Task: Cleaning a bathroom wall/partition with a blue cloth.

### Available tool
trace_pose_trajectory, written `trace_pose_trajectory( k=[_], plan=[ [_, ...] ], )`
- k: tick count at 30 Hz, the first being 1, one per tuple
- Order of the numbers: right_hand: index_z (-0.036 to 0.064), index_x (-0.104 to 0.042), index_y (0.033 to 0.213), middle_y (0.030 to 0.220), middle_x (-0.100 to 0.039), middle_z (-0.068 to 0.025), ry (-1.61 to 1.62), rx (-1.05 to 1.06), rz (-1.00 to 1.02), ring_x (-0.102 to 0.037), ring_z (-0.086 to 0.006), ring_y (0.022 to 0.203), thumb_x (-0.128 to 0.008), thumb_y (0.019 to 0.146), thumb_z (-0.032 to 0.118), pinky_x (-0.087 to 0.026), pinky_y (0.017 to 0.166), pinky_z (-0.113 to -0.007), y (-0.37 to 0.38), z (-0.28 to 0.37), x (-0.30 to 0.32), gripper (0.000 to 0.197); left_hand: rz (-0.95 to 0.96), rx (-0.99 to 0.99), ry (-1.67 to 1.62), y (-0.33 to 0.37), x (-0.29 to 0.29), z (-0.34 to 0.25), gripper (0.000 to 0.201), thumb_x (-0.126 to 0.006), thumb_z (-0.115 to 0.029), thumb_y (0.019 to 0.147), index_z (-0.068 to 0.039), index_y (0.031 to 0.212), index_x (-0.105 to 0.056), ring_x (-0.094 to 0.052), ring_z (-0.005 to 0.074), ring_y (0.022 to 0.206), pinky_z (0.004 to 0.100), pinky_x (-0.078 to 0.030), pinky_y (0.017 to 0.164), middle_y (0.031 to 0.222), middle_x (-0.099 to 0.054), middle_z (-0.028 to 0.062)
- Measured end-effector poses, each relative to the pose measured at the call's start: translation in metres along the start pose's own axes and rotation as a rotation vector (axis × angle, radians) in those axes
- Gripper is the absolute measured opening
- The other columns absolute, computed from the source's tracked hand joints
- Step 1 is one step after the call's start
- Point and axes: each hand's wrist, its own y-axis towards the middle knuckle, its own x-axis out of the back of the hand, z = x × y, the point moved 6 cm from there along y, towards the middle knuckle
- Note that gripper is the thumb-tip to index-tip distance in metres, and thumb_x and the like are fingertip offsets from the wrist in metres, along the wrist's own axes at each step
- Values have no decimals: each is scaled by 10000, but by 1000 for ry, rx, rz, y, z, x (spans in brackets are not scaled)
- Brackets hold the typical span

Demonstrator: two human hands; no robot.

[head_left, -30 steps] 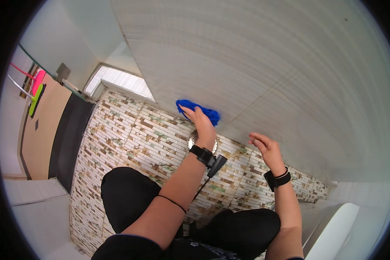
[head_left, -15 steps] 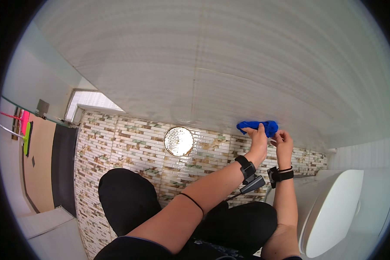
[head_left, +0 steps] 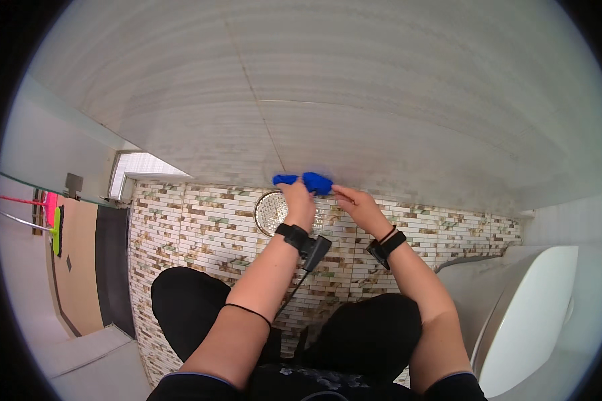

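My left grip (head_left: pixel 300 206) pinches the blue cloth (head_left: pixel 318 183), lying lengthwise toward my right grip (head_left: pixel 362 210), whose closure I can't tell.

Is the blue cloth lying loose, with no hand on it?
No, the left hand holds the blue cloth at the foot of the pale gray wall.

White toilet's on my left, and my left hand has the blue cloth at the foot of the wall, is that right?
Not quite: the white toilet is on your right, as the head view shows. The rest stands: your left hand has the blue cloth at the foot of the wall.
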Motion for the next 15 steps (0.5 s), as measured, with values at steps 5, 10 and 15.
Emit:
trace_pose_trajectory(
  k=[5,10,15],
  plan=[
    [12,-592,1168,1035,-654,-94,116,-112,3,-622,-142,913,-571,893,106,-484,804,-261,-5,-22,11,292,-55,-33,-49,-32,-14,-16,551,-424,-141,905,-167,1376,-139,-493,139,954,340,-423,737,1144,-460,58],
    [-18,-604,1120,987,-654,-82,135,-235,-225,-626,-129,832,-547,903,80,-513,726,-250,-36,-57,67,245,285,242,-42,-48,-83,86,248,-426,-141,911,-15,1124,-436,-567,259,914,477,-477,819,1037,-557,141],
    [-25,-604,1102,970,-650,-68,388,-292,-465,-635,-138,823,-518,913,54,-514,713,-249,-68,-75,100,223,682,-172,626,-28,-108,152,214,-500,0,864,50,1068,-542,-585,218,922,375,-500,819,1044,-597,144]
  ],
)
